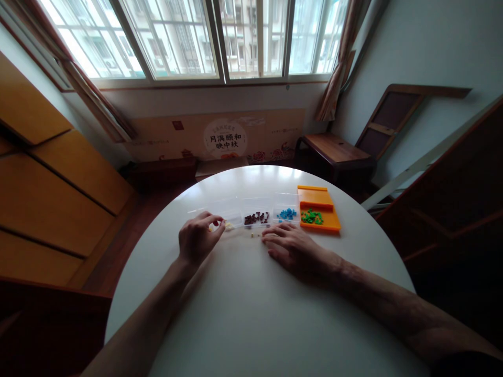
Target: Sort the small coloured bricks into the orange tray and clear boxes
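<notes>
My left hand is at the near edge of a clear plastic box with a few pale yellow pieces in it. Its thumb and index finger are curled together in a pinch; anything between the tips is too small to make out. My right hand rests palm down on the white table, fingers stretched out. Just left of its fingertips, a tiny pale yellow piece lies on the tabletop. Beyond the hands, dark brown pieces and blue pieces sit in separate clear compartments.
An orange tray holding small green pieces lies at the right end of the row. All of this is on a round white table. A wooden chair stands past the table's far right, below a barred window.
</notes>
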The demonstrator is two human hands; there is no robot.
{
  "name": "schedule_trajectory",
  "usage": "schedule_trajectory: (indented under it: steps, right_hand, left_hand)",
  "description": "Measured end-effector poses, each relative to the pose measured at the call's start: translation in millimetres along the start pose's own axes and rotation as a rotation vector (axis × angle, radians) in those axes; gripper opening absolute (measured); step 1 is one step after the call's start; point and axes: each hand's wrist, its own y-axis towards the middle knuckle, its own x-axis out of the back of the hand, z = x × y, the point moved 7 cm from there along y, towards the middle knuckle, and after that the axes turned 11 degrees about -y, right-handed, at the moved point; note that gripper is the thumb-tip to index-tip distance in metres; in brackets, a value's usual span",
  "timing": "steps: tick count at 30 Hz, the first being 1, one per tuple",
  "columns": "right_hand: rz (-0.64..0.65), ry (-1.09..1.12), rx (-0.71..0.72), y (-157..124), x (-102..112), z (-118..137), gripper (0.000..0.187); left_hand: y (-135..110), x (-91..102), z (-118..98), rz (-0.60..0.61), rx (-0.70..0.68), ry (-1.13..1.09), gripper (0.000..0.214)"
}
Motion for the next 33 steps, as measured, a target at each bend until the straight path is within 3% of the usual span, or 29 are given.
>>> schedule_trajectory:
  steps: [33]
  right_hand:
    - [-0.040,-0.021,0.009,5.1,-7.1,-8.4,0.020]
  left_hand:
    - [2.7,-0.5,9.4,0.049,0.034,0.037,0.016]
